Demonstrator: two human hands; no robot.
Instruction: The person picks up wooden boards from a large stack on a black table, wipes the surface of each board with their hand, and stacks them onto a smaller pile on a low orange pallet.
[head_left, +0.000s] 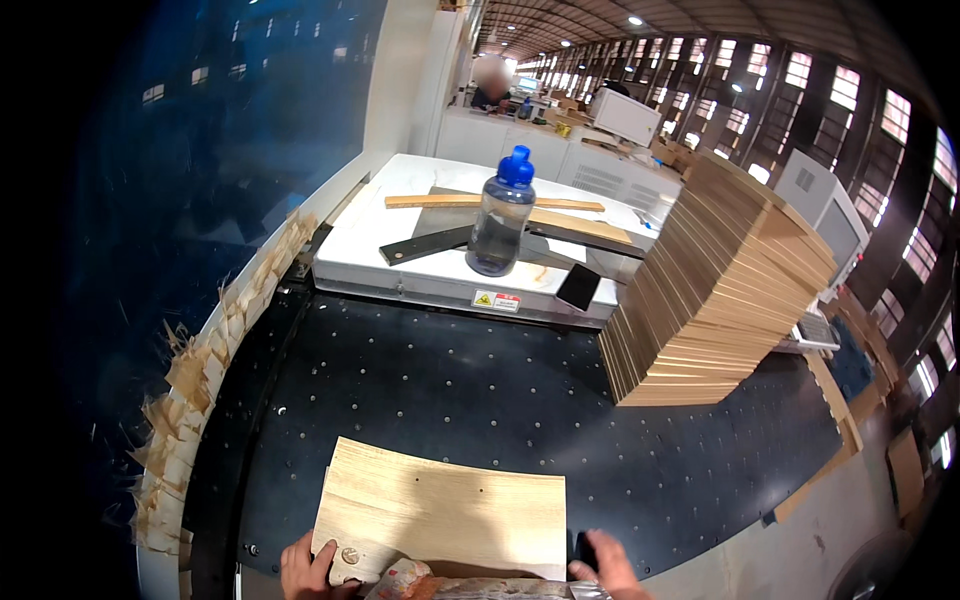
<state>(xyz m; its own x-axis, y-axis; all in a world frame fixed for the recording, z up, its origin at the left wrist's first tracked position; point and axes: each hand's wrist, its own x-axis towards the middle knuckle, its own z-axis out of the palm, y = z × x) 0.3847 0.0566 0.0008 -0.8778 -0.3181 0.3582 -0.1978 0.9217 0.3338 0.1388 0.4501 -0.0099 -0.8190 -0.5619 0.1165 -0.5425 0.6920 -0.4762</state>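
Observation:
A light wood-grain panel (440, 510) lies on the black table near its front edge, with two small dark holes toward its far side. At its near left corner is a round wood-coloured spot (350, 555). My left hand (308, 570) grips that corner, thumb on top and fingers along the left edge. Just off the panel's right edge, my right hand (608, 568) has its fingers curled around a small dark thing (582, 548), too unclear to name. My clothing hides part of the panel's near edge.
A tall, leaning stack of boards (700, 290) stands at the right. Behind the table, a white machine top (350, 250) bears a blue-capped bottle (503, 215), a phone (578, 287) and wood strips (570, 222). Frayed tape edges the blue panel (250, 130) at left. A person sits far back.

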